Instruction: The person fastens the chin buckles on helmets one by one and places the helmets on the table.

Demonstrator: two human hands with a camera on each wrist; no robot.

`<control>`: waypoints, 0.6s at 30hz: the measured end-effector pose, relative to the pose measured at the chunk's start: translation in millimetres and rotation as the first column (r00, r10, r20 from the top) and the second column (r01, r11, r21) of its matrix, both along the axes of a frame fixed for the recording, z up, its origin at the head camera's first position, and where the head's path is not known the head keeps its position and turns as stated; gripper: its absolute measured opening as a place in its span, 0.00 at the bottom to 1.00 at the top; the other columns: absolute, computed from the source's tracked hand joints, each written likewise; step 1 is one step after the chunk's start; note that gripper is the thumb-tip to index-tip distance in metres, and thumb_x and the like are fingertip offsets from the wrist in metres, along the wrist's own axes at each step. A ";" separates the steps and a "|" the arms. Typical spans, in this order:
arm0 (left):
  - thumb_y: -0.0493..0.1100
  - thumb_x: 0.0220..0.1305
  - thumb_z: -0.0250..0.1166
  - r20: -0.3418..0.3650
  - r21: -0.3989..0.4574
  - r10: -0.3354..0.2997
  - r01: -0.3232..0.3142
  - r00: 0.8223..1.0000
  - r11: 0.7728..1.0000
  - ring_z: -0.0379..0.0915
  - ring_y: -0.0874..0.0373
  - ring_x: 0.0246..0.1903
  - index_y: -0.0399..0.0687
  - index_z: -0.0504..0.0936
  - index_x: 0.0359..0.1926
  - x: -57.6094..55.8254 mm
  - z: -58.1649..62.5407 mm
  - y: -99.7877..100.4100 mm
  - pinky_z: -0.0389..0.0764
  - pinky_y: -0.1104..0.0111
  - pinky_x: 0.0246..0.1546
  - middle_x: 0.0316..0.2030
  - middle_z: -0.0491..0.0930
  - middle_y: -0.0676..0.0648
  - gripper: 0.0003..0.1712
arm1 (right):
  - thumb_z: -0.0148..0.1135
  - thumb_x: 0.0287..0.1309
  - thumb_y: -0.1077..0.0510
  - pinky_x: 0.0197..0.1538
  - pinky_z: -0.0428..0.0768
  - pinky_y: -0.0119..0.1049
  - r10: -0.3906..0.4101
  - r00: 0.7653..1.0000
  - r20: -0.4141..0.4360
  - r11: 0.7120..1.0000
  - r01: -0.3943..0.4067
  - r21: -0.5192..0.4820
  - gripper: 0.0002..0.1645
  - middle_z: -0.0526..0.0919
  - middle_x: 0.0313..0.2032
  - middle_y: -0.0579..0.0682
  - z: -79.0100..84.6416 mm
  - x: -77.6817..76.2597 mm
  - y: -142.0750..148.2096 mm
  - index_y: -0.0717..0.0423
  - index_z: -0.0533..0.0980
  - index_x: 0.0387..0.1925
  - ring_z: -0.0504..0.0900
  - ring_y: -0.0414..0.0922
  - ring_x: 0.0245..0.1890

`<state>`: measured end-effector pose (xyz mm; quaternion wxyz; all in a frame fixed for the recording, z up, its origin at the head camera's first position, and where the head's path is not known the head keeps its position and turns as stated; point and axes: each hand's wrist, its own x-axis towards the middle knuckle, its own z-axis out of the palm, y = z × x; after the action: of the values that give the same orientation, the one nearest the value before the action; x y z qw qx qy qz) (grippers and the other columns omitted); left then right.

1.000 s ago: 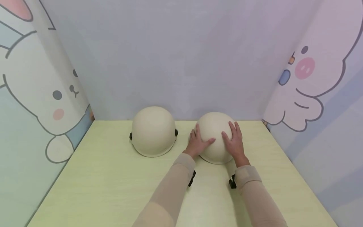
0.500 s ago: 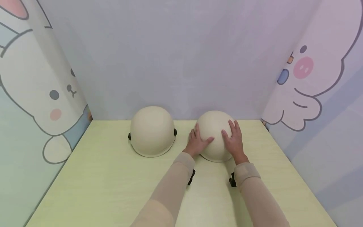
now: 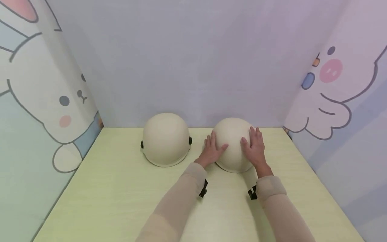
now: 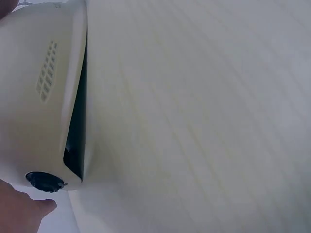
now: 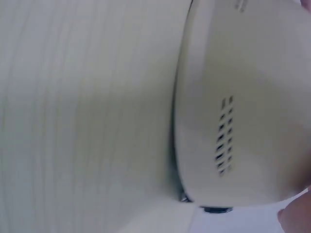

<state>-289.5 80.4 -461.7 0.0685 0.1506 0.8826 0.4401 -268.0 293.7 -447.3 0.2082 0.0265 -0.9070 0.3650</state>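
A cream domed helmet [image 3: 233,141] stands at the back right of the table, its rounded side up. My left hand [image 3: 211,151] is at its left side, with fingers fairly straight and the thumb over the shell. On the opposite side is my right hand [image 3: 254,148], fingers extended along the edge and thumb on the front. The left wrist view shows the helmet's vent slots [image 4: 47,73], a black side knob [image 4: 44,181] and a dark gap below the raised part of its rim. In the right wrist view, a fingertip [image 5: 296,213] shows beside the shell.
A second cream helmet [image 3: 166,139] with black side knobs stands to the left, near the back wall [image 3: 193,67]. Under both lies a pale wood-grain table [image 3: 121,201]. Side walls carry cartoon animals. Black wrist-mounted devices [image 3: 252,192] hang beneath the sleeves.
Both hands have eased slightly outward from the right helmet, and their fingers lie closer together. The head view has shifted a little. The left helmet stays in place.
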 end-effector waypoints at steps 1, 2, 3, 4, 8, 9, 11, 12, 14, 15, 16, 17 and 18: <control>0.77 0.64 0.45 -0.007 0.004 -0.002 0.002 1.000 1.000 0.30 0.39 0.73 0.58 0.27 0.77 0.8 2.2 -3.2 0.54 0.42 0.63 0.75 0.33 0.37 0.56 | 0.50 0.69 0.46 0.64 0.39 0.68 -0.003 1.000 -0.020 1.000 0.002 -0.012 0.41 0.41 0.75 0.62 2.1 2.2 -3.3 0.58 0.51 0.75 0.38 0.64 0.72; 0.76 0.64 0.45 -0.019 0.005 -0.007 0.008 1.000 1.000 0.30 0.39 0.73 0.57 0.28 0.77 1.4 3.9 -6.8 0.54 0.43 0.63 0.75 0.33 0.38 0.56 | 0.50 0.69 0.47 0.64 0.38 0.68 -0.005 0.999 -0.045 1.000 0.004 -0.026 0.40 0.42 0.75 0.62 3.9 4.4 -7.3 0.58 0.51 0.75 0.38 0.63 0.72; 0.75 0.65 0.45 -0.029 0.006 -0.012 0.012 0.999 1.000 0.30 0.40 0.73 0.58 0.28 0.77 1.7 5.3 -10.9 0.55 0.43 0.63 0.76 0.33 0.40 0.55 | 0.51 0.69 0.47 0.65 0.39 0.68 -0.007 0.998 -0.068 0.999 0.004 -0.041 0.40 0.43 0.75 0.61 5.6 6.8 -12.2 0.57 0.52 0.75 0.38 0.62 0.73; 0.74 0.66 0.45 -0.040 0.009 -0.018 0.018 0.999 1.000 0.29 0.41 0.73 0.58 0.28 0.77 1.8 6.6 -15.0 0.55 0.43 0.64 0.76 0.33 0.41 0.54 | 0.51 0.69 0.48 0.65 0.40 0.67 -0.005 0.996 -0.095 0.999 0.000 -0.052 0.39 0.43 0.75 0.61 7.5 8.9 -17.5 0.57 0.53 0.75 0.39 0.62 0.73; 0.66 0.71 0.49 -0.093 0.007 -0.033 0.034 0.995 0.999 0.28 0.44 0.73 0.57 0.30 0.77 3.5 12.2 -32.7 0.55 0.45 0.64 0.76 0.33 0.43 0.50 | 0.52 0.70 0.52 0.66 0.46 0.64 0.012 0.983 -0.185 0.995 -0.030 -0.091 0.37 0.48 0.74 0.61 13.4 16.2 -40.4 0.58 0.56 0.74 0.44 0.60 0.72; 0.64 0.72 0.51 -0.112 0.002 -0.035 0.035 0.993 0.999 0.28 0.44 0.73 0.56 0.31 0.78 4.0 13.4 -37.0 0.55 0.45 0.65 0.76 0.34 0.43 0.49 | 0.52 0.70 0.52 0.66 0.48 0.63 0.016 0.979 -0.201 0.994 -0.037 -0.101 0.36 0.50 0.73 0.61 14.9 17.9 -46.0 0.59 0.56 0.73 0.46 0.60 0.72; 0.58 0.72 0.54 -0.163 -0.012 -0.040 0.039 0.986 0.999 0.27 0.45 0.73 0.53 0.33 0.78 5.0 16.3 -44.8 0.54 0.47 0.65 0.76 0.35 0.43 0.48 | 0.53 0.70 0.54 0.66 0.50 0.61 0.031 0.974 -0.223 0.990 -0.060 -0.125 0.35 0.52 0.73 0.61 17.5 20.5 -56.3 0.60 0.57 0.73 0.49 0.60 0.71; 0.55 0.73 0.55 -0.196 -0.019 -0.040 0.037 0.980 0.999 0.27 0.45 0.73 0.51 0.35 0.78 5.2 17.3 -48.8 0.54 0.47 0.65 0.76 0.36 0.42 0.48 | 0.53 0.70 0.55 0.66 0.52 0.61 0.039 0.972 -0.232 0.987 -0.074 -0.141 0.34 0.53 0.72 0.62 18.7 22.0 -61.5 0.61 0.58 0.72 0.52 0.60 0.70; 0.51 0.72 0.57 -0.266 -0.037 -0.038 0.030 0.963 0.999 0.28 0.45 0.73 0.48 0.37 0.78 4.8 18.6 -56.9 0.53 0.49 0.66 0.76 0.38 0.42 0.47 | 0.52 0.70 0.56 0.65 0.55 0.61 0.066 0.968 -0.241 0.979 -0.109 -0.172 0.33 0.54 0.72 0.63 19.3 23.8 -70.7 0.62 0.58 0.72 0.57 0.60 0.68; 0.50 0.72 0.58 -0.295 -0.048 -0.034 0.021 0.955 0.999 0.29 0.45 0.73 0.47 0.39 0.78 4.7 19.8 -61.2 0.52 0.50 0.67 0.76 0.38 0.43 0.46 | 0.52 0.70 0.57 0.64 0.57 0.60 0.080 0.966 -0.245 0.975 -0.127 -0.184 0.33 0.55 0.71 0.63 19.6 24.5 -75.5 0.63 0.58 0.72 0.59 0.60 0.67; 0.48 0.71 0.58 -0.325 -0.052 -0.029 0.013 0.945 0.999 0.29 0.46 0.73 0.45 0.40 0.78 4.7 21.2 -65.6 0.51 0.51 0.67 0.76 0.39 0.42 0.46 | 0.52 0.70 0.57 0.64 0.58 0.60 0.096 0.965 -0.246 0.969 -0.147 -0.199 0.33 0.55 0.71 0.63 19.4 25.1 -80.1 0.63 0.58 0.72 0.61 0.60 0.65; 0.46 0.70 0.59 -0.355 -0.057 -0.022 0.002 0.934 0.998 0.30 0.45 0.73 0.44 0.42 0.77 4.4 22.4 -70.1 0.50 0.52 0.67 0.76 0.41 0.42 0.46 | 0.51 0.71 0.58 0.63 0.60 0.60 0.109 0.963 -0.246 0.964 -0.163 -0.211 0.33 0.55 0.71 0.63 18.9 25.5 -84.5 0.63 0.57 0.72 0.63 0.60 0.64; 0.46 0.70 0.59 -0.388 -0.071 -0.016 -0.013 0.922 0.997 0.31 0.44 0.73 0.43 0.43 0.77 3.9 23.3 -74.4 0.50 0.52 0.68 0.75 0.43 0.40 0.45 | 0.51 0.71 0.58 0.62 0.62 0.59 0.123 0.961 -0.246 0.958 -0.180 -0.225 0.33 0.55 0.71 0.63 17.9 25.5 -88.8 0.63 0.57 0.72 0.65 0.60 0.62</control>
<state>-285.6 6.0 -438.4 -0.1019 0.2328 0.8938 0.3695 -242.4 205.0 -429.4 0.2846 0.1123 -0.8201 0.4835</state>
